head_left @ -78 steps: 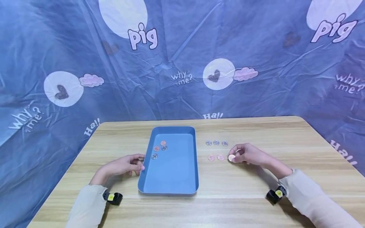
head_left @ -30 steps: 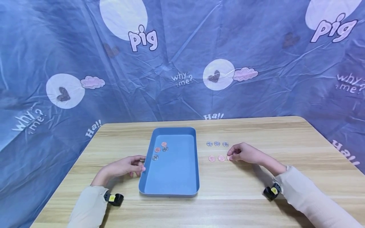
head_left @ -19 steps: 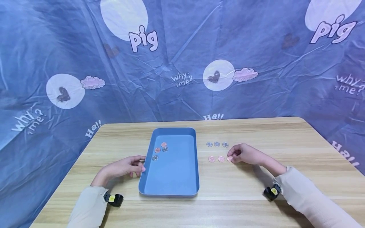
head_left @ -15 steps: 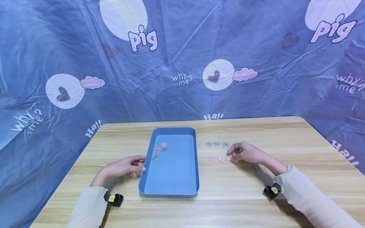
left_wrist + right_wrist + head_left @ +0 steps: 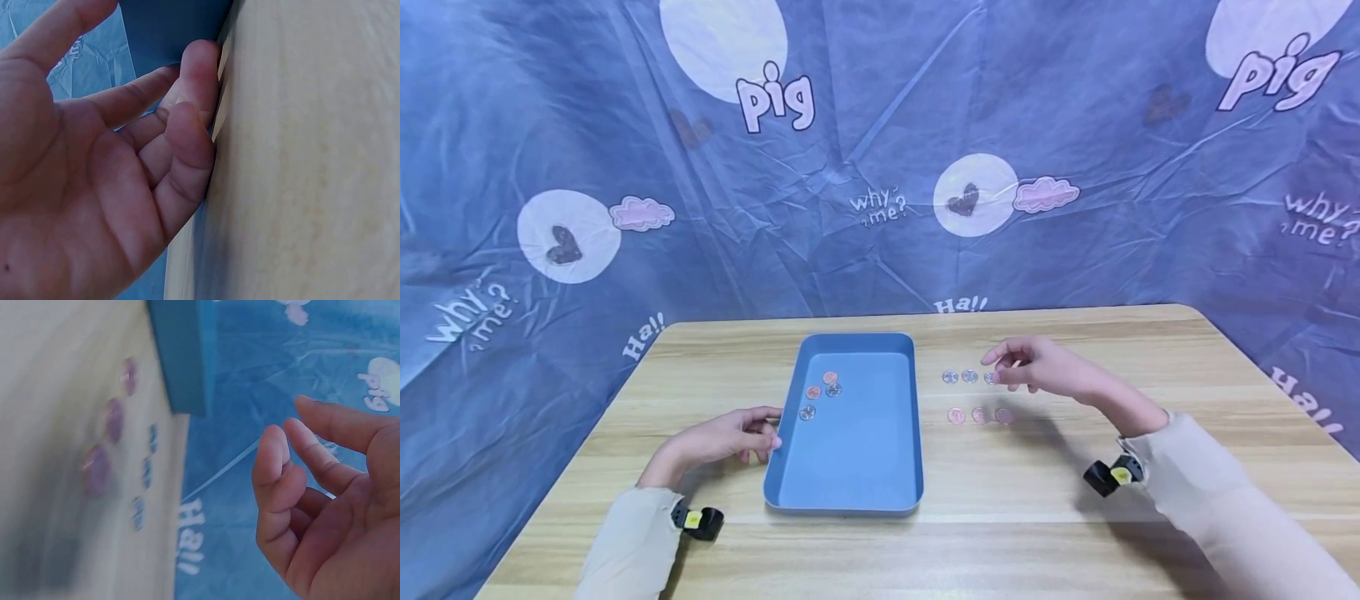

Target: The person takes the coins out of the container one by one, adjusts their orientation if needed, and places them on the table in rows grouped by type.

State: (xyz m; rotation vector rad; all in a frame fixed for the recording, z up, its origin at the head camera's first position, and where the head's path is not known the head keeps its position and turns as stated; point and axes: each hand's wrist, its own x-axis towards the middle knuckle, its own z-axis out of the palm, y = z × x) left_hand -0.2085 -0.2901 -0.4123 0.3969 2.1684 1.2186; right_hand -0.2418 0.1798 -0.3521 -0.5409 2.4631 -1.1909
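Note:
My left hand (image 5: 722,437) is at the left side of the blue tray (image 5: 850,507), its thumb at the rim. In the left wrist view, curled fingers (image 5: 199,78) lie against the tray's outer wall, close to the tabletop. My right hand (image 5: 1048,367) hovers with loosely bent fingers and nothing held; its thumb tip overlaps the rightmost silver coin (image 5: 989,378). Two more silver coins (image 5: 970,377) lie left of that one. Nearer to me runs a row of three copper coins (image 5: 979,416). The right wrist view shows both rows beyond the raised right hand (image 5: 331,506).
Inside the tray lie two copper coins (image 5: 813,392) and two silver coins (image 5: 807,412), towards its upper left. Everything stands on a wooden table (image 5: 1000,550). A blue printed cloth (image 5: 850,250) hangs behind the far edge.
My right hand has let go of the rightmost copper coin, which now lies in line with the other two. It has risen and moved back over the silver row. The left hand stays put.

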